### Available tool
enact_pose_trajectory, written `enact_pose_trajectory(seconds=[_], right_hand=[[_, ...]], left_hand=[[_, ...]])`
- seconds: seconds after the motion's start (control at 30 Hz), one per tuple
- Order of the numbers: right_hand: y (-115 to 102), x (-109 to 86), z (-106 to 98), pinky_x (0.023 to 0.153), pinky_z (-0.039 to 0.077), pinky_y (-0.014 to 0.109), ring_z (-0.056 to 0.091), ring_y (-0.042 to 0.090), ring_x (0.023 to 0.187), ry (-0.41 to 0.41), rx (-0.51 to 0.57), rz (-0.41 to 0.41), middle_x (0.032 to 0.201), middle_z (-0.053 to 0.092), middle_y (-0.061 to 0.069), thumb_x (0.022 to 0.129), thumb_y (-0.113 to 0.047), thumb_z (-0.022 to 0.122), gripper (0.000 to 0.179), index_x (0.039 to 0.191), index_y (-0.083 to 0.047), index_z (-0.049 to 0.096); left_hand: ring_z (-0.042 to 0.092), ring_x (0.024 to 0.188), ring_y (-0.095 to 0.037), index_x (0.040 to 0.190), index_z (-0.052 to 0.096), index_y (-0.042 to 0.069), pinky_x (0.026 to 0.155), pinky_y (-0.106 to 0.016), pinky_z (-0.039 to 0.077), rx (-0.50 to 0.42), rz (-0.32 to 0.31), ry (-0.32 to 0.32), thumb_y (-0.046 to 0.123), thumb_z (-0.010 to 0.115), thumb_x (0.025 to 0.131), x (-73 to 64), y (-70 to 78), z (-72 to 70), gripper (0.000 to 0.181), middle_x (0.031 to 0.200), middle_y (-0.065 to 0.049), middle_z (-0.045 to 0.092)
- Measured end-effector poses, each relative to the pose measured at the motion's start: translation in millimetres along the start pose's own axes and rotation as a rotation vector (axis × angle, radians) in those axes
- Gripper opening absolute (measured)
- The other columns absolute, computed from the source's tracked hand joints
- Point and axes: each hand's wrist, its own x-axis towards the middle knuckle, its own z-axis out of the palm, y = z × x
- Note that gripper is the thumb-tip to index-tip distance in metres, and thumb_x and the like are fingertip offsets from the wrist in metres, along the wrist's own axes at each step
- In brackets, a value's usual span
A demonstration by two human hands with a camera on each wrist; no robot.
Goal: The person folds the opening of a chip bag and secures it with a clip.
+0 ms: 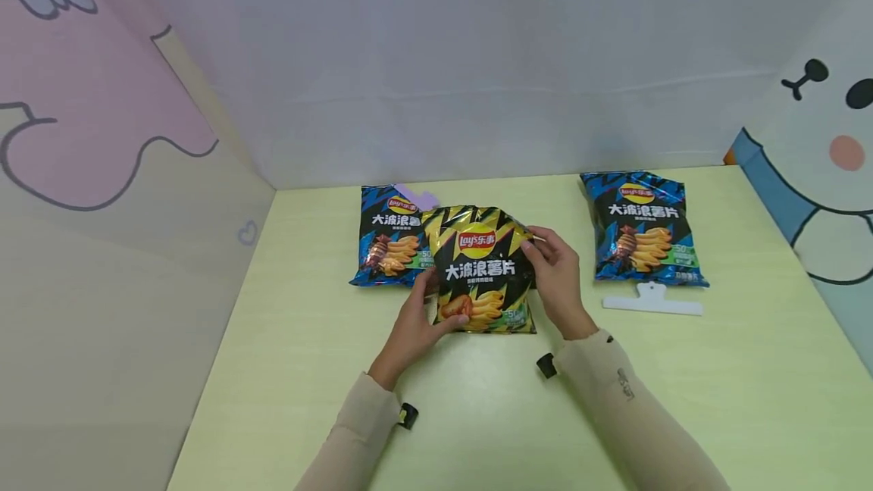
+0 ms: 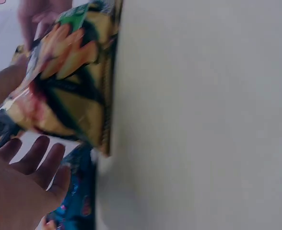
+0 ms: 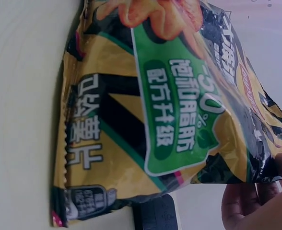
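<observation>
A yellow-and-black potato chip bag [image 1: 486, 267] is held front side up in the middle of the table. My right hand [image 1: 555, 275] pinches its upper right edge, thumb on the front; in the right wrist view those fingers [image 3: 249, 201] curl at the bag's edge. At the lower left, my left hand [image 1: 414, 328] has its thumb over the bag's front. In the left wrist view the left fingers [image 2: 38, 158] are spread and loosely bent, with a gap between them and the bag. Partly covered behind is a blue chip bag [image 1: 389, 241].
Another blue chip bag [image 1: 644, 229] lies at the right, with a white bag clip [image 1: 652, 303] just in front of it. A light purple clip [image 1: 419, 197] lies at the top of the left blue bag. Printed cloth walls [image 1: 477, 67] border the pale table [image 1: 293, 370].
</observation>
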Motion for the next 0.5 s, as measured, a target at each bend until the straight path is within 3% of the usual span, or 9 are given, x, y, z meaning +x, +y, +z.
enact_pose_trajectory(seconds=[0.1, 0.27, 0.4, 0.5], right_hand=[[1.1, -1.1, -1.7, 0.079, 0.059, 0.019, 0.070, 0.005, 0.093, 0.038, 0.019, -0.004, 0.113, 0.073, 0.006, 0.102, -0.014, 0.058, 0.028, 0.129, -0.005, 0.063], [1.6, -2.2, -2.7, 0.079, 0.059, 0.018, 0.070, 0.006, 0.093, 0.055, 0.039, -0.008, 0.103, 0.074, -0.006, 0.102, -0.015, 0.060, 0.029, 0.128, -0.004, 0.064], [2.0, -2.7, -1.7, 0.080, 0.059, 0.018, 0.070, 0.004, 0.092, 0.048, 0.051, -0.003, 0.109, 0.075, 0.004, 0.101, -0.016, 0.060, 0.029, 0.127, -0.004, 0.065], [2.0, -4.0, -0.3, 0.080, 0.059, 0.018, 0.070, 0.004, 0.092, 0.045, 0.060, -0.004, 0.111, 0.075, 0.007, 0.102, -0.015, 0.060, 0.028, 0.127, -0.003, 0.065]], left_hand=[[0.044, 0.142, -0.028, 0.158, 0.024, 0.026, 0.119, -0.056, 0.036, -0.021, 0.076, 0.070, 0.042, 0.079, 0.086, 5.4, 9.1, -12.6, 0.092, 0.154, -0.004, 0.046], [0.041, 0.143, -0.033, 0.157, 0.026, 0.018, 0.117, -0.060, 0.037, 0.023, 0.222, 0.155, 0.032, 0.073, 0.093, 20.8, 35.7, -44.2, 0.081, 0.156, -0.010, 0.042], [0.042, 0.142, -0.032, 0.155, 0.033, 0.015, 0.116, -0.059, 0.037, 0.060, 0.331, 0.205, 0.025, 0.071, 0.095, 35.1, 64.8, -67.3, 0.071, 0.155, -0.010, 0.043], [0.045, 0.139, -0.029, 0.153, 0.037, 0.014, 0.115, -0.055, 0.038, 0.095, 0.416, 0.208, 0.023, 0.071, 0.095, 46.2, 87.4, -76.0, 0.067, 0.153, -0.009, 0.046]])
